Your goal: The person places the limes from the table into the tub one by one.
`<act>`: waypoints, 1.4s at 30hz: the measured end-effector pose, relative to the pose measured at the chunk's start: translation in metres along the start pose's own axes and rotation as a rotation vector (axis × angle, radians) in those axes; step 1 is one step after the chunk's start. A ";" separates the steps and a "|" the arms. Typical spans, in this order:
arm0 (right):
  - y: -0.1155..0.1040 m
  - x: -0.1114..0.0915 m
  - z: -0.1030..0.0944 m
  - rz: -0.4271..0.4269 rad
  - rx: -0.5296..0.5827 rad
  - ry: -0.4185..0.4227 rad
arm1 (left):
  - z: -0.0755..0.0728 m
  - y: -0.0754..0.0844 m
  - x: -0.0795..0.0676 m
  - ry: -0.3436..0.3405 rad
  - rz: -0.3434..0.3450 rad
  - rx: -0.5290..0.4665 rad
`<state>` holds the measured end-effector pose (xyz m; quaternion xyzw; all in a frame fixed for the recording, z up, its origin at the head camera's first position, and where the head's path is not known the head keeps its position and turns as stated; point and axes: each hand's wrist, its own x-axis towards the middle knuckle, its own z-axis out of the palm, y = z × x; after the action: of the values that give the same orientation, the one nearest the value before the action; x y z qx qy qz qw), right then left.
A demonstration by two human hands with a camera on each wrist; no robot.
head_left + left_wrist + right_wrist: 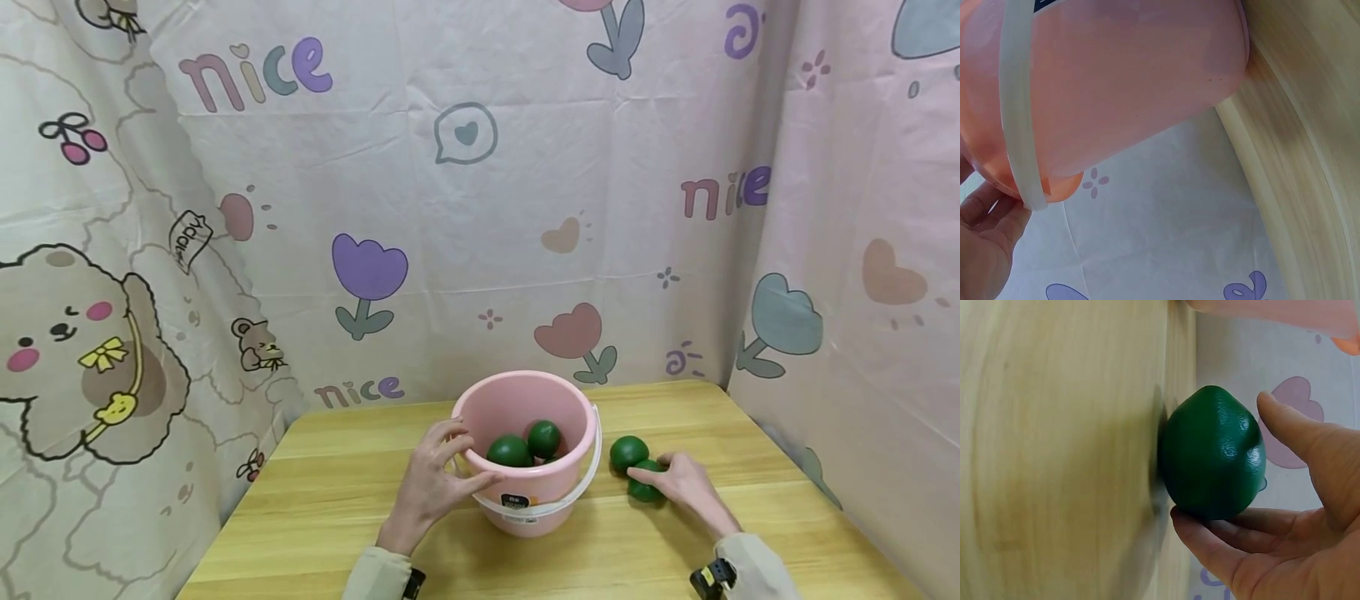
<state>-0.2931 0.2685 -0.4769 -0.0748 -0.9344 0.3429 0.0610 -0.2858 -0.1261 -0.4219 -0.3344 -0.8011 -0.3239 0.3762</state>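
Note:
A pink bucket (525,492) with a white handle stands on the table, with green limes (510,451) inside it. My left hand (431,483) grips the bucket's near left rim, thumb along the front and fingers at the left side. To the right of the bucket, my right hand (686,487) has its thumb and fingers around a lime (1213,453) resting on the table. Just behind that one sits another lime (628,454), touching it or nearly so. In the left wrist view the bucket's side (1129,81) and fingers at its rim show.
The wooden table (300,508) reaches back to a patterned cloth (465,217) hanging behind it and along both sides. The bucket's white handle (592,467) hangs down around its right and front.

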 end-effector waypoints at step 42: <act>-0.021 0.000 -0.009 0.067 0.565 0.088 | 0.001 0.000 -0.002 -0.005 -0.021 0.002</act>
<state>-0.2933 0.2583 -0.4562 -0.1007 -0.7953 0.5879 0.1085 -0.2849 -0.1259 -0.4242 -0.3261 -0.8058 -0.3262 0.3713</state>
